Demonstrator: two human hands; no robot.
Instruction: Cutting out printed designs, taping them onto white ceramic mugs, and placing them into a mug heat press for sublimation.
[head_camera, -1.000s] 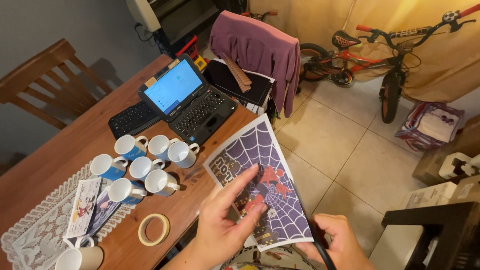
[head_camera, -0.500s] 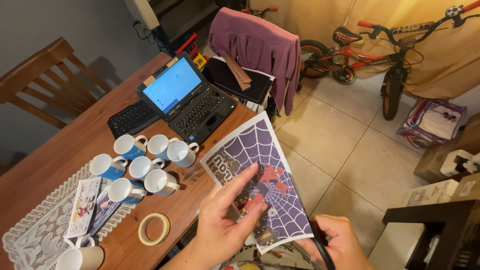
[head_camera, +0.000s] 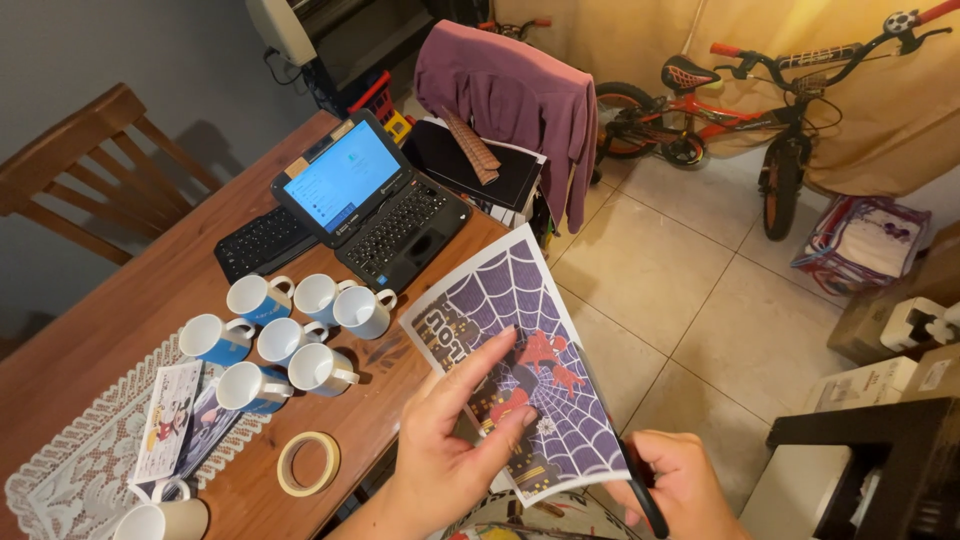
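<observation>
I see the left hand (head_camera: 455, 440) pinching the purple web-patterned printed sheet (head_camera: 525, 360), fingers flat on top, thumb beneath. The sheet overhangs the wooden table (head_camera: 150, 300) edge. The right hand (head_camera: 680, 490) is curled around black scissor handles (head_camera: 645, 500) at the sheet's lower edge.

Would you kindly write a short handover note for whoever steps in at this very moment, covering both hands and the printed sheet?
Left hand: grips the printed web-pattern sheet from the near-left side, thumb on top, holding it up over the table's edge.
Right hand: closed on black-handled scissors at the sheet's lower right edge; the blades are hidden.
On the wooden table: blue-and-white mugs, a tape roll, an open laptop, smaller printed strips on a lace runner.
Done: no finished cut shows on the sheet.
Left: the trimming, judging by the scissors' position.
</observation>
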